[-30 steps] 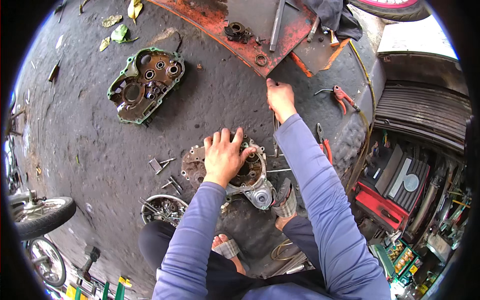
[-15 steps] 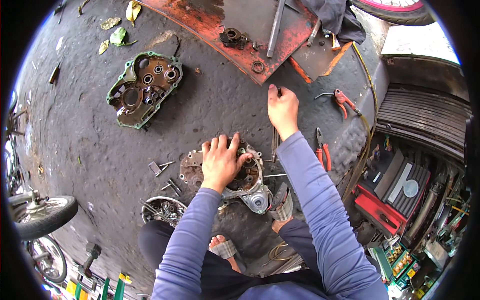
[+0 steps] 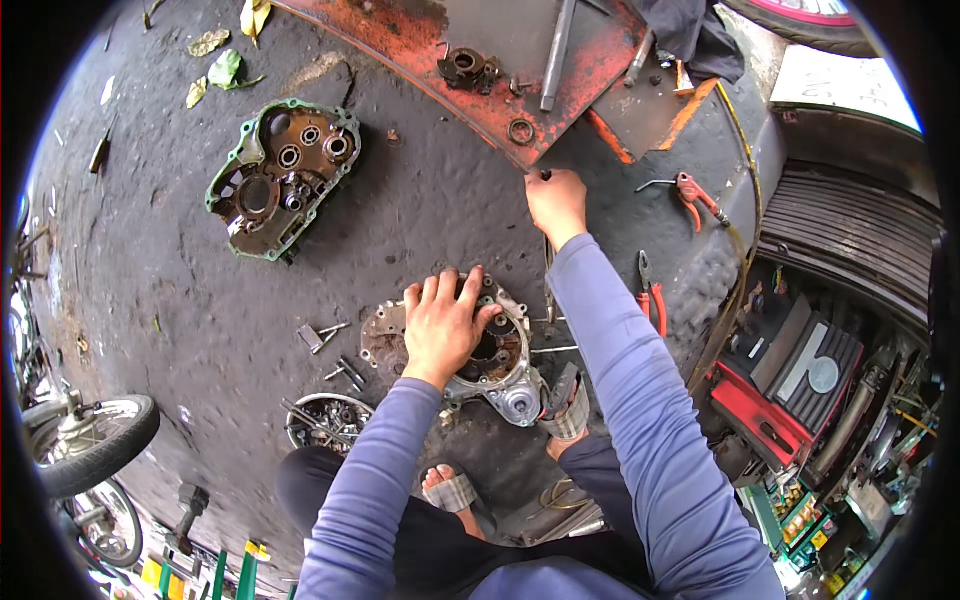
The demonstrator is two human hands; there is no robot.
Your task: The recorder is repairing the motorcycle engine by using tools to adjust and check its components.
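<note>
My left hand (image 3: 442, 325) lies palm down with spread fingers on a grey metal engine crankcase half (image 3: 517, 400), covering part of its upper side. The round opening of the crankcase shows beside my thumb. Farther out, my right hand (image 3: 557, 205) is closed in a fist near the corner of a rusty orange metal sheet (image 3: 520, 150). A small dark end shows at the top of the fist, but most of what it grips is hidden. A thin metal shaft (image 3: 549, 285) shows beside my right forearm; whether it belongs to the held thing I cannot tell.
A second casing with a green gasket edge (image 3: 283, 180) lies far left. Red-handled pliers (image 3: 652, 295) and an orange air blow gun (image 3: 688, 195) lie at right. A bowl of bolts (image 3: 325, 420) sits by my left knee, a red toolbox (image 3: 770, 410) at right.
My right fist has shifted slightly left and nearer, its thumb now less raised. My left hand stays on the crankcase half. The view has turned slightly.
</note>
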